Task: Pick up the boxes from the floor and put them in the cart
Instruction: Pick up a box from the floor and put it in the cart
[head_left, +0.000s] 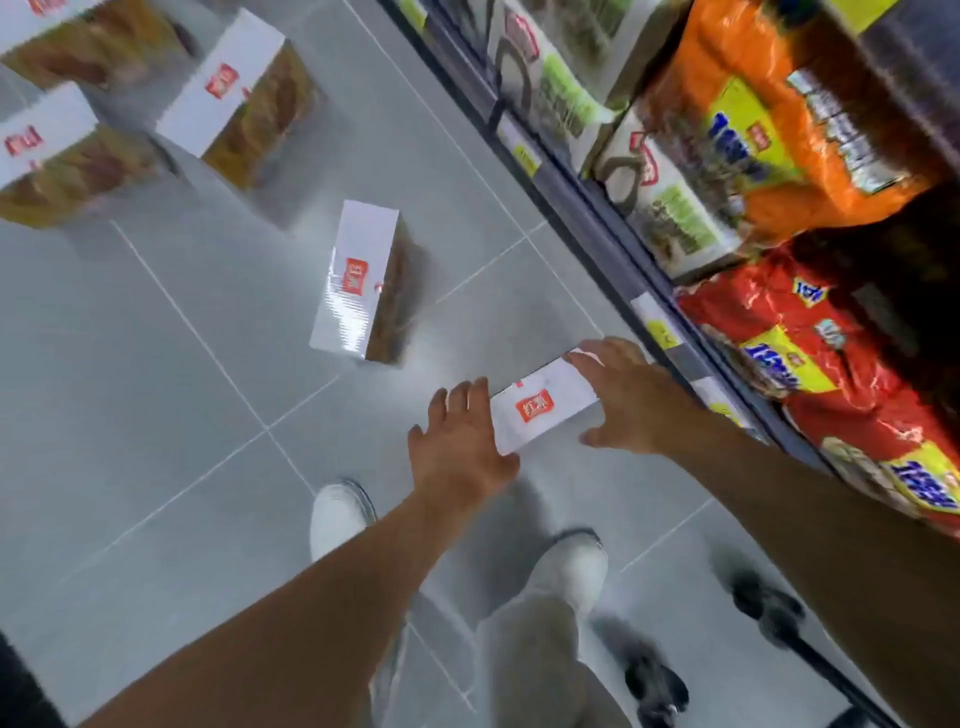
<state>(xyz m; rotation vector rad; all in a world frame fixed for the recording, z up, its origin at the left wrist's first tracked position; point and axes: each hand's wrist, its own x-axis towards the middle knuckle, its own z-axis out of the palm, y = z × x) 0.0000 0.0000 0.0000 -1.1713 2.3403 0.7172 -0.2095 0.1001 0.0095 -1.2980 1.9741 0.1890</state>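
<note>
Bracketing the white rectangular cardboard box with the red logo (540, 410) on the grey tiled floor (182, 415), left hand (462, 441) and right hand (623, 400) keep each grip apart, fingers spread at its short ends; it looks light, stiff and glossy-slick, so squeezing both ends seems best.

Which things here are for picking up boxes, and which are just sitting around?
For the job: nearest box; left hand; right hand; middle box; far boxes; black wheels, maybe the cart's.
Just there: orange bag; red bag; shelf; white shoes.
</note>
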